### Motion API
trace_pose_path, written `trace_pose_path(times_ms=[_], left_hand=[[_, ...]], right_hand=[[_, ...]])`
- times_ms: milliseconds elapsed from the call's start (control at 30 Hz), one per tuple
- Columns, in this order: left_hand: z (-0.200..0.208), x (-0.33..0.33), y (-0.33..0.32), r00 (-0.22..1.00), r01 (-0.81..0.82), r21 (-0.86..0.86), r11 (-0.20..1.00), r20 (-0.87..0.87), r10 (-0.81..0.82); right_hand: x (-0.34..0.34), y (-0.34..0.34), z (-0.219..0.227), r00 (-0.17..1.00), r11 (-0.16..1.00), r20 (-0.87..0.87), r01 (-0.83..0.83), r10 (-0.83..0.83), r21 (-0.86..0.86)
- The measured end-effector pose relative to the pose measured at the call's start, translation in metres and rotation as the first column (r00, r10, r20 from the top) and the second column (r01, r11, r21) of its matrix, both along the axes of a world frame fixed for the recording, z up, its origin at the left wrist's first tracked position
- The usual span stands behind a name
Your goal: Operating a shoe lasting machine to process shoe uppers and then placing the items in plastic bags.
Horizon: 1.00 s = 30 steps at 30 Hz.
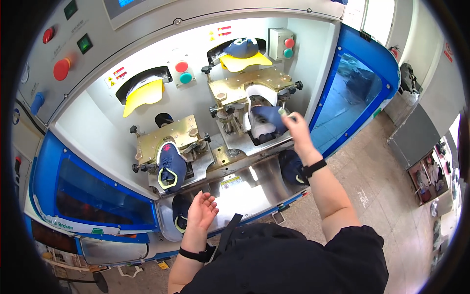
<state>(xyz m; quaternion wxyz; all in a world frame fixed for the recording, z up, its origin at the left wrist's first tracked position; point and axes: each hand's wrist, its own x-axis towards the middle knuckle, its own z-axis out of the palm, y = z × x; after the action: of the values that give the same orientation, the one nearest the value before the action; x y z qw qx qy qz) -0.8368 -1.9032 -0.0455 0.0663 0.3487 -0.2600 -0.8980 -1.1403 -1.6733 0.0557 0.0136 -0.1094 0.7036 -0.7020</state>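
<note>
The head view shows the right hand point(299, 131) at the right clamp point(230, 88) of the machine, fingers closed on the near end of a blurred navy shoe point(268, 116), by its pale green edge. This shoe sits just behind the right part of the metal tray's point(240, 196) back edge. The left hand's grip is loose and empty, palm turned up, fingers half curled, over the tray's left part.

The held shoe should be light, with a soft, bending upper and little risk of breaking or slipping; the firmer heel edge seems the best place to take hold. Its long axis appears to run sideways, but blur hides which way the toe points. The other navy shoe point(171, 164), at the left clamp point(178, 132), lies lengthwise front to back, its opening toward the tray's left corner and its red-marked end toward the clamp.
</note>
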Motion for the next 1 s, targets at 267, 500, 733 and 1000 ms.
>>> trace_pose_path(times_ms=[267,500,733,1000], left_hand=[[0.039,-0.009,0.03,0.974,0.173,-0.107,0.979,-0.13,-0.186],[0.091,-0.052,0.056,0.785,0.004,-0.005,1.0,-0.619,-0.006],[0.085,-0.083,0.082,0.794,0.095,-0.175,0.98,-0.58,-0.181],[0.063,-0.117,0.1,0.89,0.328,-0.501,0.801,-0.122,-0.44]], right_hand=[[0.137,0.031,0.048,0.263,0.861,-0.821,-0.103,0.507,0.498],[0.13,0.023,-0.035,0.217,0.821,-0.798,-0.259,0.562,0.508],[0.126,0.07,-0.086,0.429,0.844,-0.732,-0.174,0.529,0.508],[0.135,0.145,-0.115,0.579,0.86,-0.708,0.022,0.405,0.51]])
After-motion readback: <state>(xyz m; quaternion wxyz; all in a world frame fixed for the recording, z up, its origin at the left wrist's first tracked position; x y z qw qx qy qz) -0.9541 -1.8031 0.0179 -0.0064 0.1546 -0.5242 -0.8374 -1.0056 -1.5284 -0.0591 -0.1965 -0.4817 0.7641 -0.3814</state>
